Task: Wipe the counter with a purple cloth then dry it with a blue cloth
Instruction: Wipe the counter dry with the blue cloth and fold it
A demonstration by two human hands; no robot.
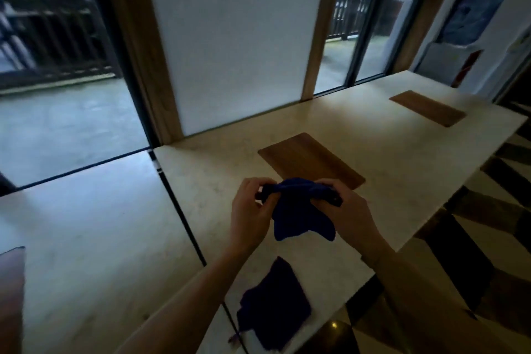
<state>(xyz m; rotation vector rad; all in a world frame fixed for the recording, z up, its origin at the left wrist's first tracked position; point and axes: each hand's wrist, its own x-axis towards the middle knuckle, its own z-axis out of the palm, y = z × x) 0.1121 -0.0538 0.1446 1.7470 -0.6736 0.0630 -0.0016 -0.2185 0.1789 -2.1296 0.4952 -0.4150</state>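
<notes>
Blue cloth (298,210) hangs bunched between both hands, left hand (253,210) and right hand (350,215) pinching its top edge.

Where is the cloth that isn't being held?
In the head view, the spare cloth lies flat on the counter near its front edge, below both hands, beside the dark seam.

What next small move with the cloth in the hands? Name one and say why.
Probably spread it flat and lower it to the counter. Both hands, left and right, hold the blue cloth bunched in the air, while the darker cloth already lies on the counter.
</notes>
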